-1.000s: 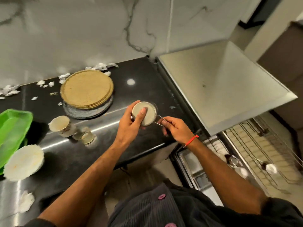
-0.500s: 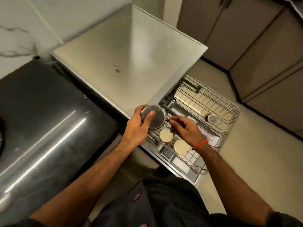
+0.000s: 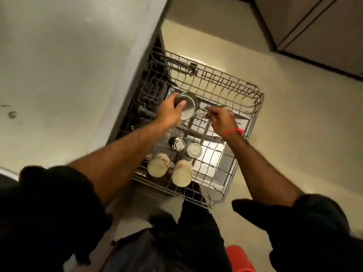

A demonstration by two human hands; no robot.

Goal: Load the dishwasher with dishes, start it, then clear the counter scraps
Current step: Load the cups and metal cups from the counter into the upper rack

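Observation:
My left hand (image 3: 169, 112) grips a small steel saucepan (image 3: 187, 108), bottom facing me, over the pulled-out wire dishwasher rack (image 3: 242, 95). My right hand (image 3: 222, 119) pinches the pan's thin wire handle (image 3: 202, 111) just to the right. In the near part of the rack, two patterned cups (image 3: 158, 165) (image 3: 182, 173) lie with their mouths toward me. Behind them sit a small steel cup (image 3: 176, 144) and a white cup (image 3: 194, 150).
The open dishwasher body with a darker inner rack (image 3: 151, 91) is at the left, under a pale counter top (image 3: 68, 75). Beige floor (image 3: 294, 134) surrounds the rack, with cabinet fronts (image 3: 314, 26) at the upper right. A red object (image 3: 239, 258) shows at the bottom edge.
My view swung from the black counter down onto the rack. Both hands carried the saucepan from the counter to above the rack's far middle.

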